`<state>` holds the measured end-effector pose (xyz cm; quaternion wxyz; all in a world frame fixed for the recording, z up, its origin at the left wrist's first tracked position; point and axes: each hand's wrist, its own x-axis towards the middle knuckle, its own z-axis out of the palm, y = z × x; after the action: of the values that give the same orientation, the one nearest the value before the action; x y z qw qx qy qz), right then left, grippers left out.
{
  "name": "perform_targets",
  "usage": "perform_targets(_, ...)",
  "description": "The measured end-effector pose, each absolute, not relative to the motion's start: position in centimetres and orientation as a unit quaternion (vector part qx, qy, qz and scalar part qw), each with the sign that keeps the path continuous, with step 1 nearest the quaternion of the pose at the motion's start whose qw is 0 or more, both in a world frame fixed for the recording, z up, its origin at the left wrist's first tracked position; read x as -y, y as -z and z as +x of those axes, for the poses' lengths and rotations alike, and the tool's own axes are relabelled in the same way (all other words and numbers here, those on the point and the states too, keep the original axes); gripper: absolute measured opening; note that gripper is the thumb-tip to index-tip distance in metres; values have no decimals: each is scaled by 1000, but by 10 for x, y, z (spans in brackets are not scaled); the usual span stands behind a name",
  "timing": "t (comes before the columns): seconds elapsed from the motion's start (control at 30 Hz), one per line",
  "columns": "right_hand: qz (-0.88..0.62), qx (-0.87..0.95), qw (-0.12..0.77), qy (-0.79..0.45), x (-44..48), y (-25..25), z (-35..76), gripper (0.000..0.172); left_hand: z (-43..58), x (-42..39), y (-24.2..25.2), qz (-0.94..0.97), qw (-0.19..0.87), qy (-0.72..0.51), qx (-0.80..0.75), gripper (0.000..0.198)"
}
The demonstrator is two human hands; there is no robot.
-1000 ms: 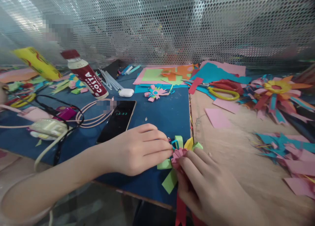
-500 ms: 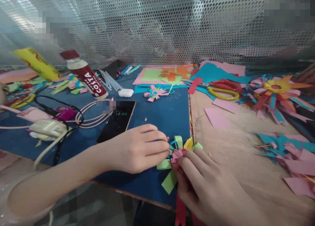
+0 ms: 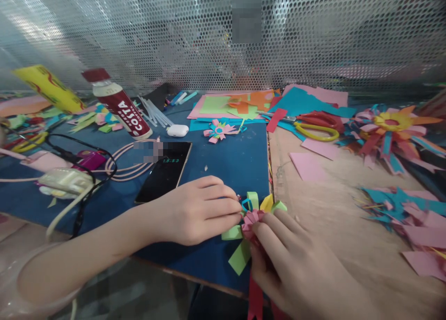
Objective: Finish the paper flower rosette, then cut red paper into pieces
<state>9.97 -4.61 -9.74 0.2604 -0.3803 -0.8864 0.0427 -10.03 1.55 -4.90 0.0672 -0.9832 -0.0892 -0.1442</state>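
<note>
A small paper flower (image 3: 251, 218) with green, yellow and blue looped petals and a pink pleated centre lies at the near edge of the blue mat (image 3: 226, 162). My left hand (image 3: 195, 212) has its fingers pressed together at the flower's left side, pinching a petal. My right hand (image 3: 296, 269) is closed on the flower from below, thumb and fingers on the pink centre, with a red paper strip (image 3: 256, 299) hanging beneath it.
A black phone (image 3: 163, 171) lies just behind my left hand. Further back are a Costa bottle (image 3: 120, 107), white earbud case (image 3: 177, 131), cables, a small finished flower (image 3: 219, 130), paper sheets, scissors (image 3: 315, 125) and large paper flowers (image 3: 390, 129) on the right. Perforated metal screen behind.
</note>
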Motion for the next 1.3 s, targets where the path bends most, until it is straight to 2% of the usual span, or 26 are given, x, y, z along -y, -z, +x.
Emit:
perform_targets(0.43,-374,884,279,-40,46,98,101,12,-100,-15,53,-977,64,179,93,28)
perform_targets(0.9,-347,893,285,24,47,93,102,18,-104,-16,54,-980,-2,167,108,26)
perform_targets(1.03,-345,893,286,40,47,91,102,21,-109,-15,56,-974,-33,170,147,20)
perform_targets(1.3,-347,890,283,83,46,95,100,24,-110,-7,63,-929,-99,204,291,23)
